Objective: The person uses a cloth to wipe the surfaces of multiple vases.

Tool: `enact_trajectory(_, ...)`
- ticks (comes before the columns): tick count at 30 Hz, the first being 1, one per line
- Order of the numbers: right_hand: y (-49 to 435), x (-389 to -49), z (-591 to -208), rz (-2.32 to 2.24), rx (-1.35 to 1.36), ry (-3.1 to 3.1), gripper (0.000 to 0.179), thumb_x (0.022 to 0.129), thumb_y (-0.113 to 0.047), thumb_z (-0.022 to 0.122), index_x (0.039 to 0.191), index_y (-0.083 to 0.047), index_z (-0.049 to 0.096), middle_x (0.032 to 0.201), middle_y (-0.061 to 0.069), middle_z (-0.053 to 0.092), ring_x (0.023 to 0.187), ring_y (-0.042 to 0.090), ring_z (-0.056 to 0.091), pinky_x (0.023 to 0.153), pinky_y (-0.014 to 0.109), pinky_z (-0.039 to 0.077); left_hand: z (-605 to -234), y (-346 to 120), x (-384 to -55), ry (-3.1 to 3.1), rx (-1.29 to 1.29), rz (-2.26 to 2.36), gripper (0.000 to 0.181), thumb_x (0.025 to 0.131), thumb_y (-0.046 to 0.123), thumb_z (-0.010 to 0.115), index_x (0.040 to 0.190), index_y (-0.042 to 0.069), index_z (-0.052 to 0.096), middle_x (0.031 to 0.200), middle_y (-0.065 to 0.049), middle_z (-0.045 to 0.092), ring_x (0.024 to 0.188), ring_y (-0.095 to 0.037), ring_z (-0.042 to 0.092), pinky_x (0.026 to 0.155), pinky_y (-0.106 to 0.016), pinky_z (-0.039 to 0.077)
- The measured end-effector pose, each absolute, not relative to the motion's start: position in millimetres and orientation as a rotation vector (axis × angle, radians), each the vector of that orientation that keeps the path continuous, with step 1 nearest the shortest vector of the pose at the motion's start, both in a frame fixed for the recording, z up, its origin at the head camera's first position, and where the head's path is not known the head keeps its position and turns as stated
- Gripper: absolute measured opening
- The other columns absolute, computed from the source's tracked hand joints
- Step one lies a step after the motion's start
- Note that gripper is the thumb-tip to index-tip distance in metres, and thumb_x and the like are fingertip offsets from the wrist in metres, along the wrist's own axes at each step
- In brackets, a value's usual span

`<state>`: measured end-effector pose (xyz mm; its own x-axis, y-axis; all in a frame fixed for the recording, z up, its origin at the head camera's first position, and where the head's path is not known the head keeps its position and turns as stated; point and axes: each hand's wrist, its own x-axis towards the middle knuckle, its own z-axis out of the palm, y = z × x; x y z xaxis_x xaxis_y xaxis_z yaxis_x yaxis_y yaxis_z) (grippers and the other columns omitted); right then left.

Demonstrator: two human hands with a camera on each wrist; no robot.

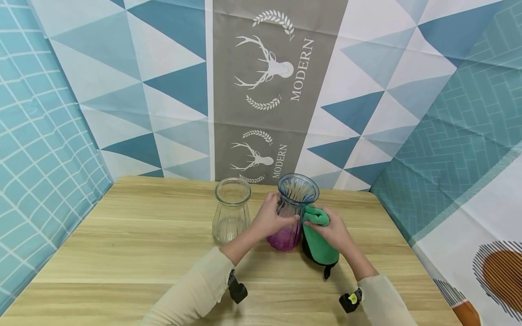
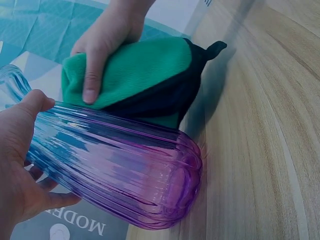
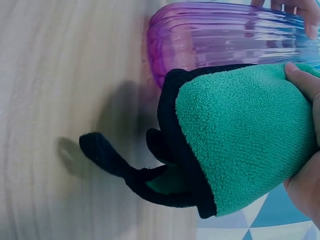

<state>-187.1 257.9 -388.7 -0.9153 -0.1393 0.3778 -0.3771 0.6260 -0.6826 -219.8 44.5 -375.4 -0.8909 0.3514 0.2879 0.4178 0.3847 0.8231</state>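
Note:
A ribbed glass vase (image 1: 287, 226), blue at its flared rim and purple at its base, stands on the wooden table. My left hand (image 1: 270, 217) grips it round the narrow upper part, thumb on the near side, as the left wrist view also shows. On the vase's right, my right hand (image 1: 332, 228) holds a folded green cloth (image 2: 145, 70) with a black edge and a hanging loop (image 3: 105, 155). The cloth lies along the side of the vase, and its lower end hangs close over the tabletop. My right thumb (image 2: 91, 82) presses on the green side.
A clear glass vase (image 1: 231, 217) stands on the wooden table (image 1: 134, 253), left of the coloured one and close to my left forearm. Behind the table's back edge hangs a patterned curtain (image 1: 175, 90). Wrist cameras (image 1: 237, 290) sit on both wrists.

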Motion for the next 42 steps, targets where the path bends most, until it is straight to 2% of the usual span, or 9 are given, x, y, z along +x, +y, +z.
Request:
enact_trajectory(7,261.0,-187.5,-400.5,1.186,0.396,-2.637,0.051,0.079,-0.019,0.075,0.126,-0.012,0.057,0.122,0.015,0.062,0.112,0.031,0.058,0.085,0.04,0.053,-374.6,44.7,-219.1,-2.561,-0.717,-1.553,0.072,0.075,0.037,0.075,0.132,0.003,0.047,0.124,-0.014,0.046,0.115,-0.029,0.05,0.102,-0.045,0.042)
enact_trajectory(15,262.6,-187.9,-407.8,1.19,0.381,-2.684,0.052,0.079,-0.02,0.075,0.127,-0.012,0.056,0.125,0.015,0.06,0.113,0.033,0.057,0.087,0.044,0.053,-375.5,45.4,-219.7,-2.557,-0.711,-1.576,0.073,0.075,0.035,0.075,0.133,0.003,0.045,0.125,-0.014,0.045,0.116,-0.029,0.05,0.102,-0.045,0.042)
enact_trajectory(36,261.4,-186.6,-418.2,0.985,0.305,-2.862,0.048,0.08,-0.019,0.074,0.124,-0.012,0.057,0.116,0.013,0.065,0.107,0.031,0.06,0.086,0.048,0.05,-373.6,44.5,-217.5,-2.563,-0.701,-1.586,0.076,0.075,0.035,0.075,0.136,0.004,0.043,0.131,-0.014,0.044,0.121,-0.029,0.048,0.104,-0.046,0.041)
enact_trajectory(42,262.2,-185.4,-419.9,1.047,0.298,-2.83,0.048,0.08,-0.018,0.074,0.124,-0.012,0.057,0.116,0.011,0.065,0.105,0.028,0.061,0.085,0.044,0.052,-373.4,44.2,-217.3,-2.567,-0.694,-1.579,0.082,0.073,0.043,0.077,0.136,0.003,0.042,0.131,-0.013,0.044,0.123,-0.029,0.047,0.103,-0.046,0.041)
